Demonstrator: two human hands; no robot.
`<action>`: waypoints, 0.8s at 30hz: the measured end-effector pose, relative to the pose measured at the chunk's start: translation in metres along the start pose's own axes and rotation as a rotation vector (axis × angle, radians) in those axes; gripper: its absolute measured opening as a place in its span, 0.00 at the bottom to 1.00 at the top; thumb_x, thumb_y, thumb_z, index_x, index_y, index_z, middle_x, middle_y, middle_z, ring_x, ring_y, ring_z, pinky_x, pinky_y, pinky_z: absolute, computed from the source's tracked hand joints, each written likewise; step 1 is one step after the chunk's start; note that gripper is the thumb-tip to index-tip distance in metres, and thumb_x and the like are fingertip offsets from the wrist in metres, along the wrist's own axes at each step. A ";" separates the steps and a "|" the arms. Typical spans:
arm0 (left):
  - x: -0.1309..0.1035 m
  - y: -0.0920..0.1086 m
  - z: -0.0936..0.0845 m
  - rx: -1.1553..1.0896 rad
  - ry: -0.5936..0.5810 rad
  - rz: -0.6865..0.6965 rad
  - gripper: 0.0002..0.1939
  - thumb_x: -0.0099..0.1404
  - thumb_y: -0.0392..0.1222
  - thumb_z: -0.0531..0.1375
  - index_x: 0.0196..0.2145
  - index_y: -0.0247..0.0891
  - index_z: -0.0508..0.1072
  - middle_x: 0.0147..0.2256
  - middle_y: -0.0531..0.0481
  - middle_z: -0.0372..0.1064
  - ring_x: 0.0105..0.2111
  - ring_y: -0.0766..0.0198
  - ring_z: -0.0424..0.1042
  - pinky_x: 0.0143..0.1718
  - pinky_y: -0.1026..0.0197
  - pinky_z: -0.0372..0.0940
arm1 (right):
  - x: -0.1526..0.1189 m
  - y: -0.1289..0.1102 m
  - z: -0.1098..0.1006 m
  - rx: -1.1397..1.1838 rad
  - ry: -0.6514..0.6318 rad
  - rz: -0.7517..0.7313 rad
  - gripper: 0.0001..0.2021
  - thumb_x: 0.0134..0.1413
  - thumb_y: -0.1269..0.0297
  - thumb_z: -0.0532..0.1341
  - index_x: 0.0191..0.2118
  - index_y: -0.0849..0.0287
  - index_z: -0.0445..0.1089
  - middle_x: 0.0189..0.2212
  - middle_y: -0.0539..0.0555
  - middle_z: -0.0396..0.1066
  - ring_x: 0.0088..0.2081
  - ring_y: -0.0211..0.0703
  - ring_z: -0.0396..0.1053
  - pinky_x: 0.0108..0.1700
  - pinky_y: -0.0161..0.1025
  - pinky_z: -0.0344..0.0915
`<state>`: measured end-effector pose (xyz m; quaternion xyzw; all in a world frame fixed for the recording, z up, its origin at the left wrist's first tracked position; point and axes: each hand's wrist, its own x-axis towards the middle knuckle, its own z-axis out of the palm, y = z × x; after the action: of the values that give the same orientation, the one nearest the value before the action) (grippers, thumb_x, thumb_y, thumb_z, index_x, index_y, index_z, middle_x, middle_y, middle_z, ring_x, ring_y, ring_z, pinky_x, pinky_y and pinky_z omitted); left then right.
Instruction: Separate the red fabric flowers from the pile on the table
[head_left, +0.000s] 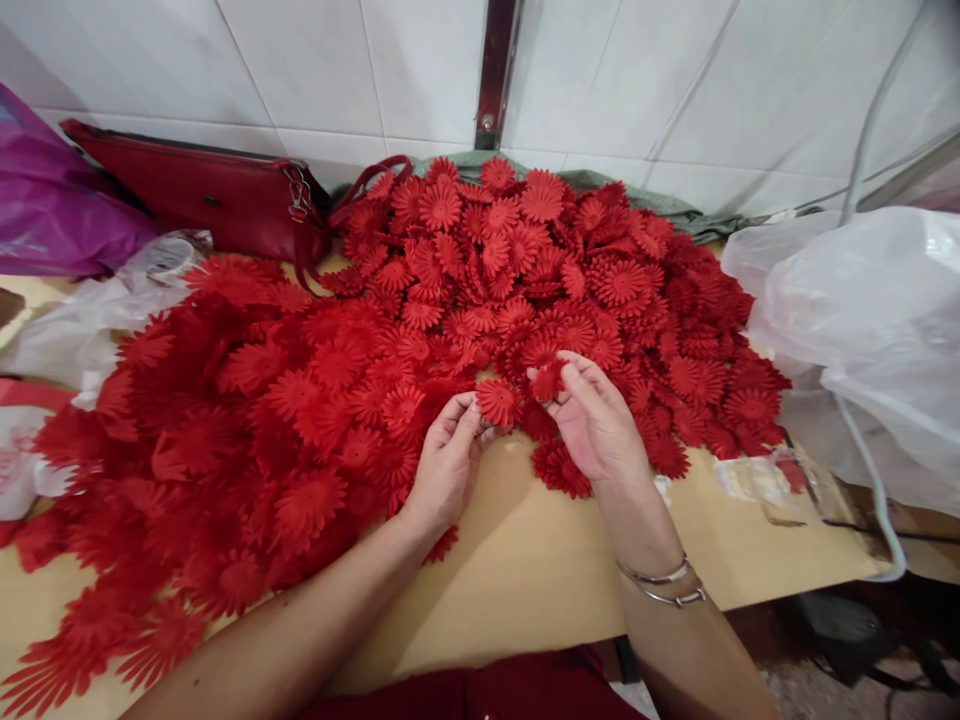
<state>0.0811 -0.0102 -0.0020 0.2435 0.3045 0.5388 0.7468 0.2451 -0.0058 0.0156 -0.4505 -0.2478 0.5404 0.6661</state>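
Note:
My left hand (455, 452) pinches a small red artificial flower (498, 402) by its edge, the petals facing up. Just to the right, my right hand (592, 415) is closed on another red flower piece (549, 380), held between thumb and fingers. The two pieces are close together over the table's front part. Behind both hands rises a big heap of small red flowers (525, 260). A looser pile of larger red petal layers (300, 420) spreads beside and under my left forearm. A small cluster of red flowers (561, 470) lies below my right hand.
A red purse (202, 190) and a purple bag (60, 200) stand at the back left. White plastic bags (862, 320) and a grey cable (870, 460) are on the right. The wooden table (517, 560) meets a tiled wall (615, 80).

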 end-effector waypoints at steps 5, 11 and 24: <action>0.000 0.000 0.000 0.017 0.000 -0.007 0.18 0.57 0.53 0.73 0.37 0.40 0.75 0.37 0.51 0.77 0.41 0.61 0.76 0.46 0.59 0.70 | 0.001 0.006 -0.002 -0.170 0.059 -0.133 0.18 0.45 0.62 0.76 0.43 0.51 0.75 0.35 0.46 0.75 0.38 0.38 0.74 0.52 0.42 0.73; -0.001 0.001 -0.001 0.038 -0.005 -0.006 0.16 0.60 0.51 0.70 0.38 0.40 0.73 0.39 0.49 0.77 0.44 0.59 0.76 0.46 0.58 0.70 | -0.004 0.001 0.003 -0.099 0.024 -0.084 0.12 0.51 0.65 0.68 0.43 0.52 0.74 0.35 0.47 0.76 0.38 0.39 0.76 0.50 0.44 0.74; -0.001 0.004 0.004 0.021 0.006 -0.033 0.17 0.63 0.54 0.68 0.39 0.40 0.72 0.41 0.51 0.77 0.43 0.62 0.76 0.47 0.58 0.71 | -0.003 0.004 0.003 -0.180 0.085 -0.110 0.16 0.44 0.63 0.75 0.40 0.53 0.76 0.37 0.48 0.73 0.37 0.35 0.70 0.44 0.36 0.72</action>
<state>0.0812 -0.0104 0.0034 0.2446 0.3162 0.5240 0.7521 0.2401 -0.0075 0.0143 -0.5167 -0.2911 0.4592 0.6614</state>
